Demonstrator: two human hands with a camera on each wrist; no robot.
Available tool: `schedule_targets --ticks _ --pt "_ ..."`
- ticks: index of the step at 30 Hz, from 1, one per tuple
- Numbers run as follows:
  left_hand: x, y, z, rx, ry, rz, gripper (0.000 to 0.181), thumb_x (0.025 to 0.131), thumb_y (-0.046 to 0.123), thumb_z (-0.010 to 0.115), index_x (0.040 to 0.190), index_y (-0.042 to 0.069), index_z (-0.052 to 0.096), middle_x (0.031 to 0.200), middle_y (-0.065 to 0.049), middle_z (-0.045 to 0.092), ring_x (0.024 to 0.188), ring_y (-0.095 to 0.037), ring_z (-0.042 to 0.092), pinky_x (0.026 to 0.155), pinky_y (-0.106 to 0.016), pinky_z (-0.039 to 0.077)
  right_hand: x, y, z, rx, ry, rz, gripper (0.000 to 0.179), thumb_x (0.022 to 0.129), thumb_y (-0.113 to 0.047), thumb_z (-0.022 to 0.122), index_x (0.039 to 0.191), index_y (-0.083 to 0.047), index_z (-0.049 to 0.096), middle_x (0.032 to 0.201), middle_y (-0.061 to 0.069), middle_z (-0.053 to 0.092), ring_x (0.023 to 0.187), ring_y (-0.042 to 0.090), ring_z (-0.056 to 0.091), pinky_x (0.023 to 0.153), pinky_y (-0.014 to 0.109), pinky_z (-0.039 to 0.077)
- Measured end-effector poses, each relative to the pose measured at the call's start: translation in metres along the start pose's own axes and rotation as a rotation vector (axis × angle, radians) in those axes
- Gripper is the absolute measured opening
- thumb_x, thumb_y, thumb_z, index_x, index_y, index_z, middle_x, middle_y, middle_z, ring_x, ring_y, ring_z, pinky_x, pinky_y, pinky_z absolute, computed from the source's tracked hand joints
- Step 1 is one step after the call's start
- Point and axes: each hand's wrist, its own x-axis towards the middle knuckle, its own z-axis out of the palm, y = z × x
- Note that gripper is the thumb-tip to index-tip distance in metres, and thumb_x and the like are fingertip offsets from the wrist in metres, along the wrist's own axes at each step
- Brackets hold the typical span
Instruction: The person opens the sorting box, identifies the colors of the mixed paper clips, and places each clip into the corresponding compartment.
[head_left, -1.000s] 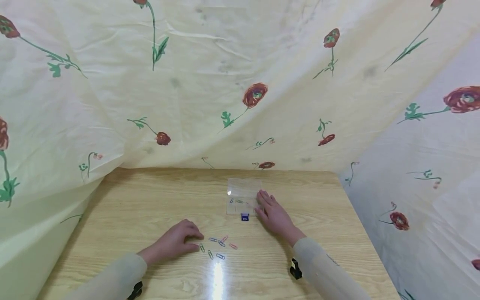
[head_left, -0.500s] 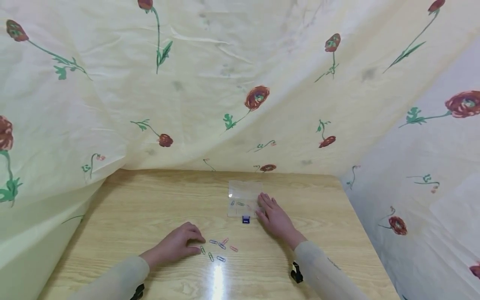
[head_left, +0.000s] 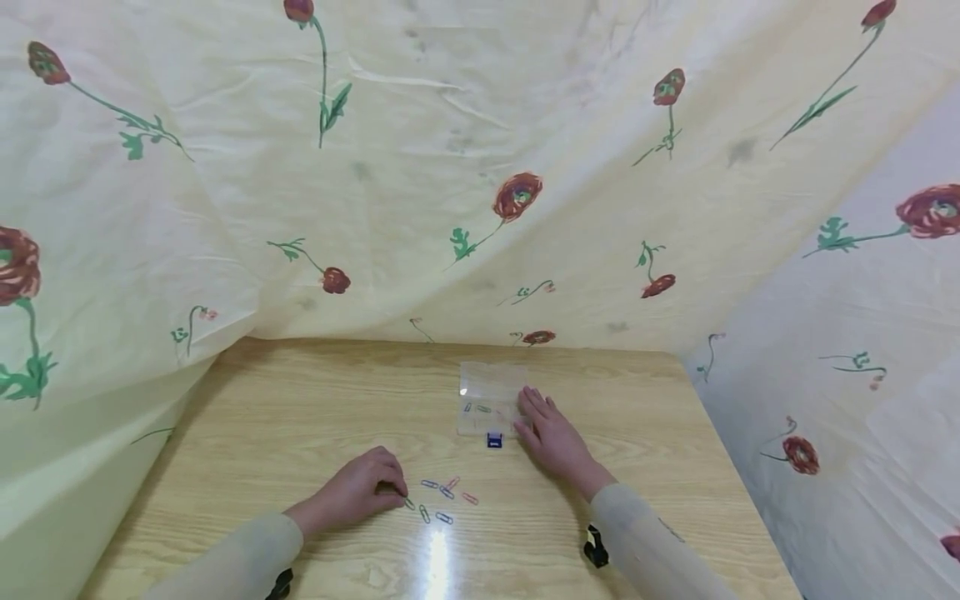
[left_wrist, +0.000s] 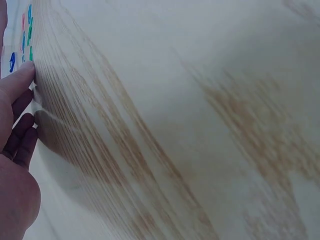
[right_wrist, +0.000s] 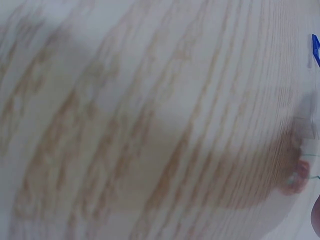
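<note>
In the head view my left hand [head_left: 358,490] is low over the table, thumb and forefinger brought together on the end of a green paper clip [head_left: 409,504]. The left wrist view shows the thumb of that hand [left_wrist: 17,82] right at the green clip. To the right lie several loose paper clips: another green one [head_left: 424,514], blue ones such as the lower one [head_left: 444,518], and pink ones including the right one [head_left: 470,498]. My right hand [head_left: 557,437] lies with straight fingers over the right side of a clear plastic case [head_left: 491,375], whose lid is raised. A few clips sit inside it.
A blue latch [head_left: 495,441] projects from the case's front edge. The wooden table [head_left: 322,392] meets a flower-printed cloth [head_left: 405,250] at the back and sides. A bright light reflection [head_left: 437,558] shows on the near tabletop.
My left thumb and forefinger have come together on the nearest green paper clip, which has turned slightly. My right hand stays on the case. The head view has shifted a little.
</note>
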Motion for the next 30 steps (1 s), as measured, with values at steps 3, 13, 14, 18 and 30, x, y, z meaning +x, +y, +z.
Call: schedule_targets --ticks 3,13,14,18,30 --pt "0.001 0.001 0.0 0.001 0.0 0.0 0.012 0.091 0.017 0.087 0.091 0.026 0.079 0.099 0.018 0.067 0.097 -0.003 0.058 0.086 -0.028 0.057 0.0 -0.001 -0.001 0.012 0.006 -0.002 0.065 0.112 -0.036 0.056 0.162 0.001 0.037 0.171 0.018 0.032 0.159 0.035 0.031 0.13 0.053 0.023" --pt "0.001 -0.001 0.005 0.062 0.027 0.07 0.016 0.094 0.015 0.084 0.088 0.026 0.073 0.095 0.019 0.063 0.093 0.0 0.054 0.081 -0.023 0.055 0.001 0.0 0.002 0.005 0.03 -0.021 0.064 0.112 -0.033 0.057 0.161 0.003 0.039 0.17 0.019 0.035 0.157 0.036 0.033 0.13 0.053 0.024" --pt "0.001 -0.001 0.005 0.062 0.024 0.068 0.017 0.094 0.015 0.084 0.088 0.026 0.073 0.095 0.019 0.063 0.093 0.0 0.053 0.081 -0.023 0.054 0.001 0.0 0.003 0.006 0.035 -0.024 0.064 0.112 -0.033 0.057 0.161 0.003 0.039 0.17 0.02 0.035 0.157 0.037 0.033 0.129 0.054 0.024" --pt "0.001 0.002 0.005 0.058 0.024 0.053 0.018 0.094 0.013 0.083 0.088 0.025 0.072 0.095 0.018 0.062 0.093 -0.001 0.053 0.081 -0.024 0.054 0.001 0.001 0.005 -0.002 0.045 -0.033 0.064 0.112 -0.033 0.058 0.161 0.003 0.04 0.169 0.02 0.036 0.157 0.037 0.034 0.129 0.054 0.025" --pt "-0.001 0.009 0.004 0.054 0.008 -0.002 0.009 0.096 0.018 0.082 0.095 0.024 0.076 0.1 0.017 0.063 0.097 -0.003 0.056 0.085 -0.028 0.057 0.002 0.004 0.006 -0.001 0.018 -0.029 0.065 0.112 -0.034 0.056 0.162 0.002 0.037 0.171 0.019 0.033 0.158 0.036 0.032 0.13 0.052 0.022"
